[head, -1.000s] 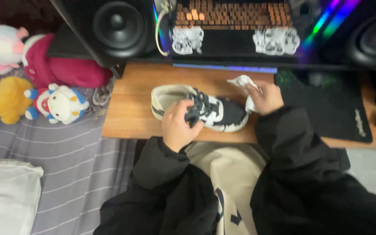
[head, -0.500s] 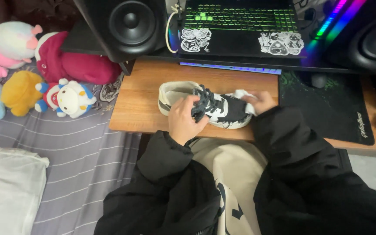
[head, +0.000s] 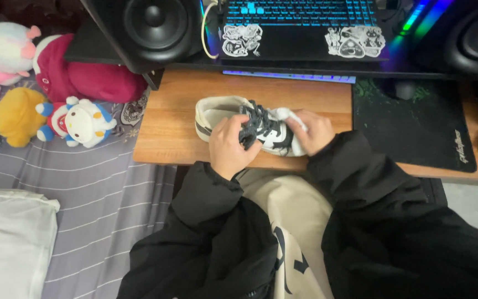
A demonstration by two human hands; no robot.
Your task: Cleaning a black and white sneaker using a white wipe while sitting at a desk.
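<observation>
A white sneaker (head: 250,127) with black panels and dark laces lies on the wooden bench (head: 167,127), heel opening pointing away from the right hand (head: 315,132). The left hand (head: 229,145) grips its laced midsection. The right hand presses a white cloth (head: 290,117) over the toe, which is hidden. Beyond both hands, two black-and-white stickers (head: 242,40) sit below a backlit keyboard; their designs seem cartoonish but blurred.

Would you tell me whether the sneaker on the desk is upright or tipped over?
Upright: the sneaker rests on the wooden desk, opening and dark laces facing up.
</observation>
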